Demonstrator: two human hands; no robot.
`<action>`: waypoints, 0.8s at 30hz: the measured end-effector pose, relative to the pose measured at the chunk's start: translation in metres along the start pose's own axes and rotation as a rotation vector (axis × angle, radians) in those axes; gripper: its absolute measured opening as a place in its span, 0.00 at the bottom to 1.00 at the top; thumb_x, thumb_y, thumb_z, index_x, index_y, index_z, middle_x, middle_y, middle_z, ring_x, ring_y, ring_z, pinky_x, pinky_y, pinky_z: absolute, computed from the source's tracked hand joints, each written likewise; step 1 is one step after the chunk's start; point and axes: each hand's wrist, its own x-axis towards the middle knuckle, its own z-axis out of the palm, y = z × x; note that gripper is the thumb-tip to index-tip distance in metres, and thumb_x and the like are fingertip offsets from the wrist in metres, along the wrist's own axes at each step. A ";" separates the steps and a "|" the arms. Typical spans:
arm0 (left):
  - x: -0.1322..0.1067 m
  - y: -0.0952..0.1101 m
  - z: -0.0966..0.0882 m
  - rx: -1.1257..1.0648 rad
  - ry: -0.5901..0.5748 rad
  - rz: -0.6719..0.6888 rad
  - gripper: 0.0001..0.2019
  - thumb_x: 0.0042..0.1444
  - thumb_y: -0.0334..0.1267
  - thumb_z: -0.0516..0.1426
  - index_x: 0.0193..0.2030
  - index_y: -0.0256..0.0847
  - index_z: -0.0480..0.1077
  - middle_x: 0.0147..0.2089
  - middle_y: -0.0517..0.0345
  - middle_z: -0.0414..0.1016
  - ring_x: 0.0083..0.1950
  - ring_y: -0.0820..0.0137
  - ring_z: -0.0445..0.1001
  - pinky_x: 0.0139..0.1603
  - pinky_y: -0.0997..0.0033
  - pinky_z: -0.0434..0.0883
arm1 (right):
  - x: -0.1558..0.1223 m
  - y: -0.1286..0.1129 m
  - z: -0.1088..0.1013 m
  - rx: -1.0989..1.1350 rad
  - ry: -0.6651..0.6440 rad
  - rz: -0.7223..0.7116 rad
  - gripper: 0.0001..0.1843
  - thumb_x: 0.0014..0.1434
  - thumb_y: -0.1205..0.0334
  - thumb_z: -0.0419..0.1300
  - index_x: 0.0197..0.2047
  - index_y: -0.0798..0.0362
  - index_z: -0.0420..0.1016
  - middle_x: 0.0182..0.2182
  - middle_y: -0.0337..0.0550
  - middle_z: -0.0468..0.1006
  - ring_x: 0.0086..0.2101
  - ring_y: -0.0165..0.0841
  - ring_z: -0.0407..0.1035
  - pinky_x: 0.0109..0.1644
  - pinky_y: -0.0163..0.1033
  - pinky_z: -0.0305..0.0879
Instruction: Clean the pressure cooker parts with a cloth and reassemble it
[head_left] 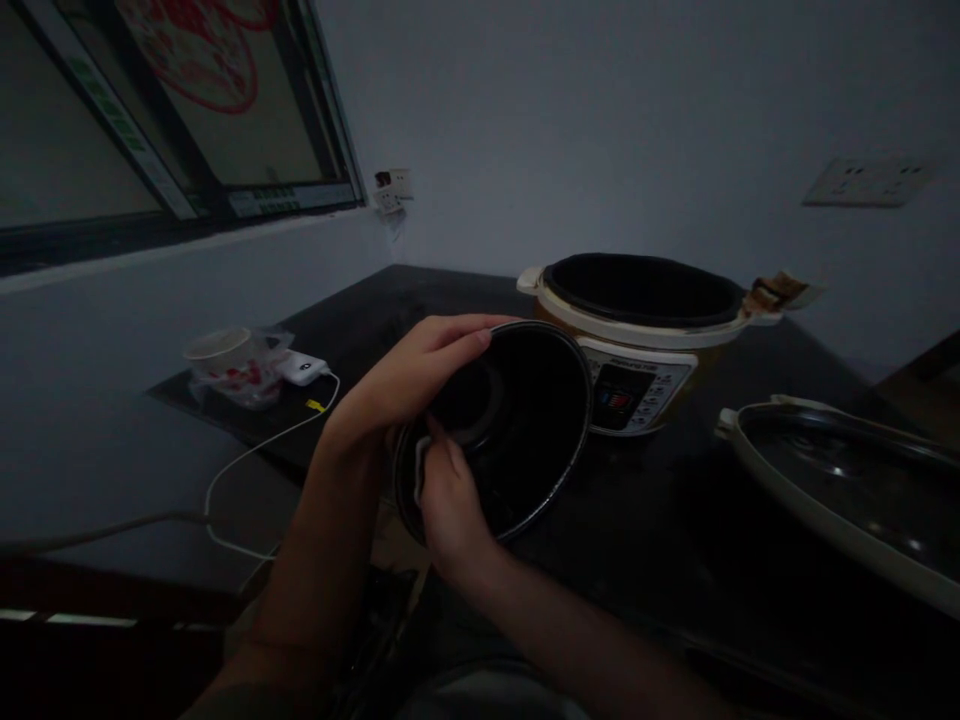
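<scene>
A black inner pot (pixel 536 430) is tilted on its side with its mouth facing me, its thin rim catching the light. My left hand (pixel 420 365) grips it by the upper left rim, thumb along the edge and fingers over the outside. My right hand (pixel 454 500) reaches into the mouth at the lower left, closed around a pale folded cloth (pixel 420 470) pressed near the inner wall. Most of the cloth and my right fingertips are hidden. Just behind the pot stands an electric cooker (pixel 637 340) with its top uncovered.
A glass lid (pixel 847 480) with a pale rim lies on the dark counter (pixel 675 560) at right. At left are a bagged cup (pixel 229 365) and a white charger (pixel 300 368), its cable (pixel 240 465) hanging off the edge. Sockets (pixel 394 188) and a window (pixel 225 90) are on the walls.
</scene>
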 end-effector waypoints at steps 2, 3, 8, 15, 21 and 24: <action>0.001 -0.001 0.001 0.005 -0.005 0.006 0.19 0.60 0.42 0.54 0.55 0.38 0.74 0.55 0.50 0.76 0.59 0.57 0.71 0.62 0.59 0.63 | 0.016 -0.016 0.014 0.243 0.105 0.095 0.21 0.64 0.55 0.46 0.54 0.52 0.71 0.51 0.40 0.77 0.58 0.33 0.64 0.64 0.43 0.58; 0.001 -0.001 0.001 0.006 -0.011 0.012 0.19 0.61 0.42 0.54 0.55 0.38 0.74 0.55 0.50 0.76 0.59 0.57 0.70 0.62 0.58 0.62 | 0.023 -0.024 0.019 0.332 0.154 0.126 0.21 0.65 0.56 0.45 0.54 0.53 0.70 0.50 0.41 0.77 0.57 0.33 0.66 0.63 0.42 0.60; 0.002 -0.002 0.001 0.000 -0.026 0.030 0.19 0.62 0.43 0.53 0.55 0.38 0.74 0.55 0.51 0.76 0.59 0.57 0.71 0.62 0.59 0.63 | 0.019 -0.030 0.018 0.345 0.166 0.081 0.24 0.65 0.51 0.46 0.59 0.52 0.65 0.56 0.42 0.73 0.59 0.33 0.63 0.65 0.45 0.56; 0.001 -0.002 -0.008 -0.033 -0.044 -0.014 0.19 0.60 0.43 0.56 0.55 0.38 0.73 0.56 0.49 0.76 0.57 0.57 0.71 0.60 0.60 0.64 | -0.031 0.002 -0.013 -0.440 -0.317 -0.211 0.27 0.67 0.57 0.47 0.67 0.54 0.55 0.66 0.45 0.59 0.66 0.33 0.50 0.70 0.43 0.45; 0.001 -0.003 -0.021 0.005 -0.062 -0.066 0.21 0.56 0.43 0.61 0.55 0.39 0.73 0.55 0.49 0.76 0.56 0.56 0.73 0.58 0.59 0.67 | -0.035 -0.004 -0.072 -1.297 -0.602 -0.132 0.30 0.66 0.55 0.52 0.67 0.61 0.57 0.65 0.53 0.59 0.64 0.42 0.55 0.68 0.50 0.52; 0.001 -0.007 -0.026 -0.024 -0.074 -0.069 0.21 0.54 0.42 0.62 0.55 0.39 0.73 0.54 0.49 0.77 0.55 0.56 0.74 0.58 0.59 0.67 | -0.027 -0.020 -0.097 -1.629 -0.609 -0.021 0.28 0.66 0.51 0.51 0.63 0.60 0.65 0.62 0.55 0.65 0.63 0.45 0.57 0.67 0.52 0.51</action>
